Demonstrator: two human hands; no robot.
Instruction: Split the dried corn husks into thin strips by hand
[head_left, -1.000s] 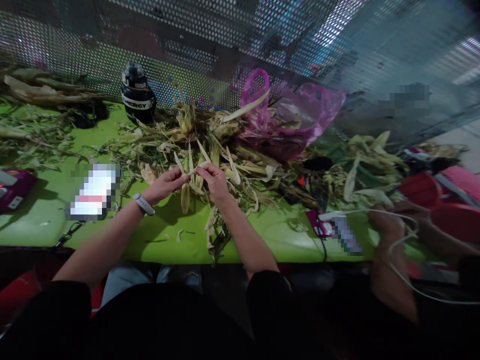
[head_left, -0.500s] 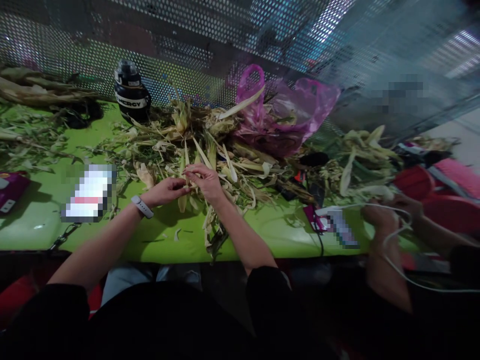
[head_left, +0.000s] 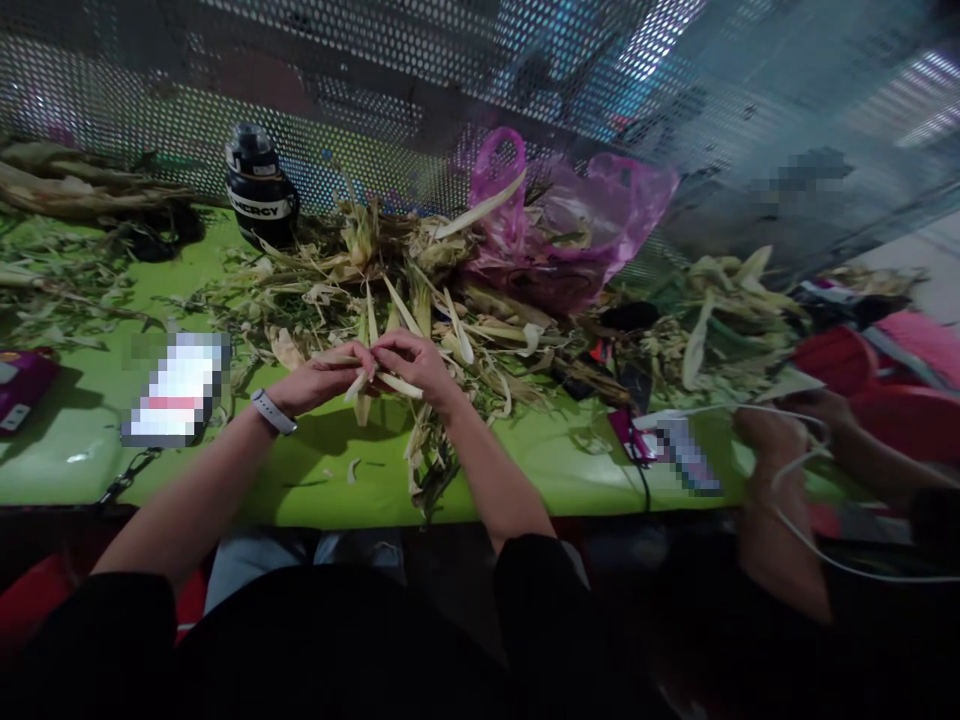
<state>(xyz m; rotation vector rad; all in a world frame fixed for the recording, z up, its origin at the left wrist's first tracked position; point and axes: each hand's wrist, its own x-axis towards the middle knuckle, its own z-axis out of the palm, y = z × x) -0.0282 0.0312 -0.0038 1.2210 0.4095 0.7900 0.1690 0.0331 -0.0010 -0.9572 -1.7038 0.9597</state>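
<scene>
My left hand (head_left: 326, 377), with a white band on its wrist, is closed and pinches pale corn husk strips at the fingertips. My right hand (head_left: 420, 368) meets it there, also closed on the husk. One pale strip of corn husk (head_left: 399, 386) sticks out beneath the right fingers, and another short end (head_left: 356, 387) pokes out below the left ones. Just beyond both hands lies a heap of dry husks and leaves (head_left: 322, 295). A small bunch of husk (head_left: 431, 465) hangs down toward the table's front edge.
On the green table (head_left: 300, 490) are a lit phone (head_left: 176, 390), a dark bottle (head_left: 260, 190) and a purple packet (head_left: 26, 390). A pink plastic bag (head_left: 570, 240) stands behind the heap. At right, another person's hands (head_left: 772, 435) are near a white cable and a second phone (head_left: 690, 455).
My hands have come together, the left fingers straightening somewhat. Pale husk ends now stick out below the fingers. The other person's hands have shifted slightly to the right.
</scene>
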